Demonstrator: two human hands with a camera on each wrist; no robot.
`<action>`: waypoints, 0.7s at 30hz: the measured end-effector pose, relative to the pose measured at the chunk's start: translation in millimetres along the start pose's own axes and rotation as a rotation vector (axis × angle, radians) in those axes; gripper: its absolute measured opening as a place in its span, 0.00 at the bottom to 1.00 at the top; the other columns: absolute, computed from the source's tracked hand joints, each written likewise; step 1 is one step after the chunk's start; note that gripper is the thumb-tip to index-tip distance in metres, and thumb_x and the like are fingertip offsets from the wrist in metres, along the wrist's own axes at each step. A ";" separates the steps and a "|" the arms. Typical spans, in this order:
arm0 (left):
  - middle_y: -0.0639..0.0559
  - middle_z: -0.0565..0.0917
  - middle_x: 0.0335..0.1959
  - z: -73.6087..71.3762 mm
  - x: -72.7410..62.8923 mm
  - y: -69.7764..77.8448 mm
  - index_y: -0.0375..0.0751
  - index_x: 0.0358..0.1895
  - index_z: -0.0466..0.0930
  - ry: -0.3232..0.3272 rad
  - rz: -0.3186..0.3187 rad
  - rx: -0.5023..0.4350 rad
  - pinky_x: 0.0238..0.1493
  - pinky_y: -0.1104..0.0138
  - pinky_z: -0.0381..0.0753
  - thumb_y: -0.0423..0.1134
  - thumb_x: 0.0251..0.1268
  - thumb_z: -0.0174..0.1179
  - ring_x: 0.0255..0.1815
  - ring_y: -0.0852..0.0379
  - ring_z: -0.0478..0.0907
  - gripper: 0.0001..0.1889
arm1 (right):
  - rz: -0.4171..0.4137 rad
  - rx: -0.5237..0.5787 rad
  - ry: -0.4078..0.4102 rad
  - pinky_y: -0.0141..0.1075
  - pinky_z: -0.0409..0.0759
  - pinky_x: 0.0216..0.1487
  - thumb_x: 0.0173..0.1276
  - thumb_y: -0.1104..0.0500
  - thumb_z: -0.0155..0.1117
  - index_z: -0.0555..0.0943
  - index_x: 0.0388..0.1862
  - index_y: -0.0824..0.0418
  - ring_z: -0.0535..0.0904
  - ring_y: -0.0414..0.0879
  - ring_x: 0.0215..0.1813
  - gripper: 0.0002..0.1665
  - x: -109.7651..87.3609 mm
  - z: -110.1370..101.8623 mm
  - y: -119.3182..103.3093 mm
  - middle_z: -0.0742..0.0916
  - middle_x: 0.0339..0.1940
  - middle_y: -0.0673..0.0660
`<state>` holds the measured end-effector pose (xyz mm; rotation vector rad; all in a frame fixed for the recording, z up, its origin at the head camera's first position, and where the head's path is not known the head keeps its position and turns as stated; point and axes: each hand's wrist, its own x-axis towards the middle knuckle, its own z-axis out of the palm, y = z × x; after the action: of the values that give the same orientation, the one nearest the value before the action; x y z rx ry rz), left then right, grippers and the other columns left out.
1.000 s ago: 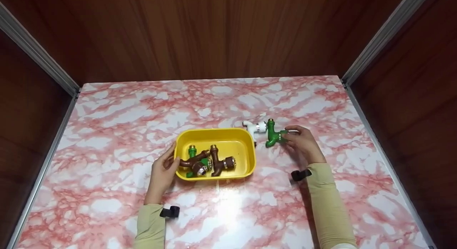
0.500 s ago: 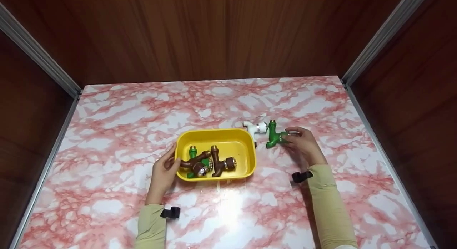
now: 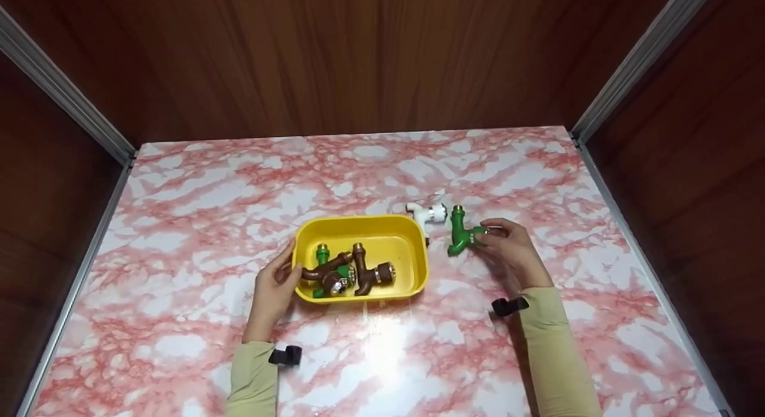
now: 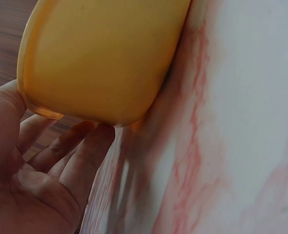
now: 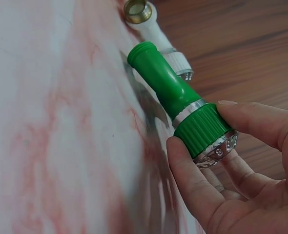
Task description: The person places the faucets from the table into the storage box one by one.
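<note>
My left hand (image 3: 274, 288) holds the left end of a yellow plastic tub (image 3: 412, 226). In the left wrist view the thumb is at the rim and fingertips (image 4: 102, 134) touch the outer wall. Inside the tub lie a brown tap (image 3: 363, 270) and another brown tap (image 3: 317, 272), which partly covers a green tap (image 3: 323, 254). My right hand (image 3: 511, 250) pinches a second green tap (image 3: 459, 232) by its ribbed knob (image 5: 202, 127), between thumb and finger. That tap's brass-coloured threaded end points away from me in the head view.
A white tap (image 3: 424, 214) lies just behind the tub's right corner, partly hidden by it. A small dark end (image 3: 427, 242) shows beside the tub's right wall. The marbled table (image 3: 209, 226) has wooden panels (image 3: 358, 64) behind and at both sides.
My right hand has drawn the green tap slightly toward me and to the right, widening the gap from the white tap. The left hand and tub stay practically still.
</note>
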<state>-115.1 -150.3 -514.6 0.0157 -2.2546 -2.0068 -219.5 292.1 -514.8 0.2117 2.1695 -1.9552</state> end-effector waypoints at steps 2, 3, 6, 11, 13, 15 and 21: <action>0.40 0.64 0.70 -0.3 -0.1 0.0 0.33 0.68 0.65 0.004 -0.006 0.000 0.62 0.60 0.71 0.24 0.65 0.54 0.62 0.40 0.70 0.27 | -0.006 -0.006 0.004 0.37 0.82 0.47 0.62 0.66 0.67 0.70 0.60 0.76 0.80 0.41 0.41 0.30 -2.4 0.3 0.4 0.81 0.42 0.58; 0.40 0.65 0.69 -0.5 -0.2 0.0 0.33 0.68 0.65 0.005 -0.009 0.001 0.62 0.59 0.71 0.24 0.66 0.54 0.62 0.40 0.70 0.27 | -0.007 0.002 0.000 0.37 0.82 0.47 0.62 0.66 0.67 0.69 0.60 0.77 0.80 0.41 0.41 0.30 -3.4 0.0 0.8 0.81 0.42 0.59; 0.41 0.67 0.68 -0.9 -0.2 0.4 0.34 0.68 0.65 0.009 -0.008 0.003 0.62 0.59 0.71 0.25 0.66 0.54 0.62 0.41 0.71 0.27 | 0.000 0.023 -0.008 0.39 0.81 0.49 0.62 0.66 0.67 0.68 0.60 0.77 0.80 0.42 0.42 0.30 -7.6 -0.2 0.6 0.80 0.45 0.61; 0.40 0.67 0.68 -0.1 -0.2 0.2 0.32 0.68 0.65 0.009 0.015 -0.007 0.62 0.59 0.71 0.23 0.65 0.54 0.61 0.39 0.71 0.27 | 0.000 -0.023 -0.001 0.38 0.82 0.47 0.63 0.64 0.66 0.69 0.61 0.74 0.81 0.42 0.41 0.30 -15.8 -0.9 -1.1 0.79 0.49 0.62; 0.40 0.67 0.68 0.1 0.1 -0.1 0.32 0.68 0.65 0.007 0.019 -0.010 0.62 0.60 0.71 0.23 0.65 0.54 0.61 0.38 0.71 0.26 | -0.011 -0.043 0.000 0.37 0.83 0.43 0.63 0.63 0.67 0.69 0.61 0.74 0.81 0.42 0.40 0.31 -19.0 -0.9 -2.1 0.80 0.49 0.62; 0.41 0.66 0.68 0.1 0.2 0.0 0.32 0.68 0.65 0.007 0.019 -0.010 0.62 0.61 0.71 0.23 0.65 0.54 0.61 0.38 0.71 0.26 | -0.022 -0.036 0.002 0.36 0.83 0.40 0.63 0.63 0.67 0.68 0.61 0.75 0.82 0.42 0.39 0.31 -21.7 -0.7 -3.2 0.80 0.48 0.61; 0.40 0.67 0.68 -0.1 0.4 -1.2 0.32 0.68 0.65 0.004 0.029 -0.008 0.62 0.60 0.71 0.23 0.65 0.54 0.61 0.38 0.71 0.26 | -0.057 -0.009 0.003 0.36 0.84 0.38 0.62 0.65 0.67 0.69 0.59 0.76 0.82 0.44 0.38 0.29 -27.7 0.9 -5.9 0.81 0.46 0.60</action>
<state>-115.5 -150.6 -515.7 -0.0135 -2.2306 -1.9995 -194.1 291.6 -502.2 0.1528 2.2096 -1.9759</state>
